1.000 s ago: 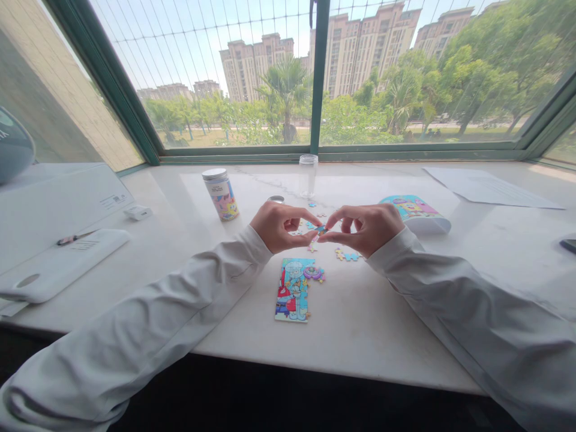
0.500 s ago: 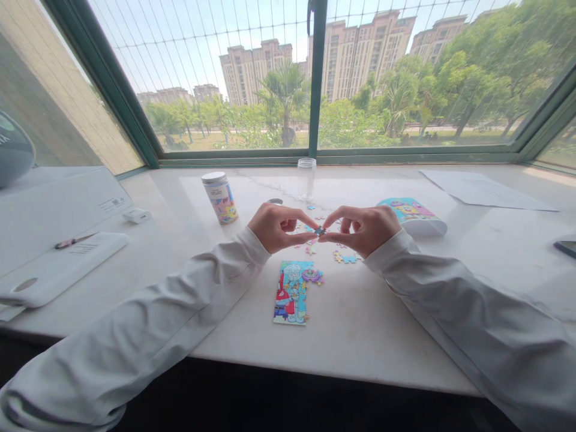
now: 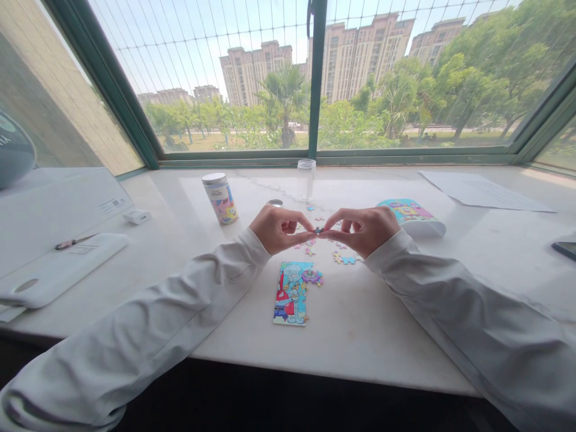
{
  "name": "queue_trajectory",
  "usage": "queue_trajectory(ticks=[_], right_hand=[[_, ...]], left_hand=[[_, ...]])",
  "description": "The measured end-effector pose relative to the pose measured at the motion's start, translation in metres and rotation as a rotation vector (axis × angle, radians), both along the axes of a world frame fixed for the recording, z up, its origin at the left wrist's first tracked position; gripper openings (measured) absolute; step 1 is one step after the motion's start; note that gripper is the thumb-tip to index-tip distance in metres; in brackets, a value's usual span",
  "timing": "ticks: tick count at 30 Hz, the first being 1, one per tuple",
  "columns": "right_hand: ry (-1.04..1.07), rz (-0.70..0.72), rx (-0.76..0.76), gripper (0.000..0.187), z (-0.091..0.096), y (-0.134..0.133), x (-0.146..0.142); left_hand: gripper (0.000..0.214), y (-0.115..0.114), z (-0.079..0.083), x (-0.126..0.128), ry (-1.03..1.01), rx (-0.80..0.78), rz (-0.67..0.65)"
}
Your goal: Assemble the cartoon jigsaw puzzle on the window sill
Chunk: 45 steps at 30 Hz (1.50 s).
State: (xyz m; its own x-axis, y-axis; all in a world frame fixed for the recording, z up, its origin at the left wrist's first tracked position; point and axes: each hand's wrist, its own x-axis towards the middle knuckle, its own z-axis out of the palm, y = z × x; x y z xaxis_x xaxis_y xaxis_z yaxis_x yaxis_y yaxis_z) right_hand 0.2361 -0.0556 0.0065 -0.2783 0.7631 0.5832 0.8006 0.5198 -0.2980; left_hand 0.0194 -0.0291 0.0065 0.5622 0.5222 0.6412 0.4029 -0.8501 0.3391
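Between the fingertips of both hands is a small dark bluish jigsaw puzzle piece [image 3: 318, 230], raised above the table. My left hand [image 3: 278, 229] pinches it from the left with thumb and forefinger, and my right hand [image 3: 366, 229] pinches it from the right. Nearer the table edge lies a partly assembled jigsaw puzzle [image 3: 291, 294] of cartoon figures, with a purple section jutting from its upper right side. Loose puzzle pieces [image 3: 348, 260] are scattered under and behind my hands, which hide some of them.
A printed canister [image 3: 220, 199] stands at the back left, near a round lid [image 3: 274, 203]. A clear jar [image 3: 306, 180] is by the window. A curled cartoon sheet [image 3: 414, 216] and white paper [image 3: 483, 191] lie right. A knife [image 3: 74, 242] rests on a white board [image 3: 99, 255] at left.
The puzzle piece has turned slightly between the fingertips and shows less of its face. Both hands stay almost in place.
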Motion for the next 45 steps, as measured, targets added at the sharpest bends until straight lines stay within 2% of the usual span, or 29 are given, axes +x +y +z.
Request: queue_trajectory(ticks=[7,14,20,26,34,38,45], right_hand=[[0.103,0.034,-0.061,0.037,-0.0009,0.0010,-0.0025],[0.156,0.176,-0.342,0.043,-0.0011,0.0022,-0.0023],[0.178,0.193,-0.364,0.044,-0.0023,0.0019,-0.0030],[0.168,0.179,-0.377,0.044,-0.0018,0.0025,-0.0043],[0.190,0.155,-0.348,0.041,-0.0025,0.0022,-0.0023],[0.148,0.140,-0.259,0.034,-0.0027,0.0025,-0.0008],[-0.032,-0.009,-0.065,0.032,-0.0014,0.0001,0.0009]], left_hand=[[0.020,-0.0002,0.0015,-0.0003,0.014,-0.053,-0.016],[0.029,0.0006,0.0038,-0.0038,-0.006,-0.184,-0.037],[0.028,0.0013,0.0028,-0.0031,0.032,-0.379,-0.104],[0.026,0.0007,-0.0001,-0.0021,0.070,-0.464,-0.157],[0.025,0.0026,0.0033,-0.0017,-0.003,-0.500,-0.068],[0.030,0.0050,0.0044,-0.0010,-0.043,-0.491,0.011],[0.031,0.0029,0.0082,0.0007,-0.074,-0.537,0.072]])
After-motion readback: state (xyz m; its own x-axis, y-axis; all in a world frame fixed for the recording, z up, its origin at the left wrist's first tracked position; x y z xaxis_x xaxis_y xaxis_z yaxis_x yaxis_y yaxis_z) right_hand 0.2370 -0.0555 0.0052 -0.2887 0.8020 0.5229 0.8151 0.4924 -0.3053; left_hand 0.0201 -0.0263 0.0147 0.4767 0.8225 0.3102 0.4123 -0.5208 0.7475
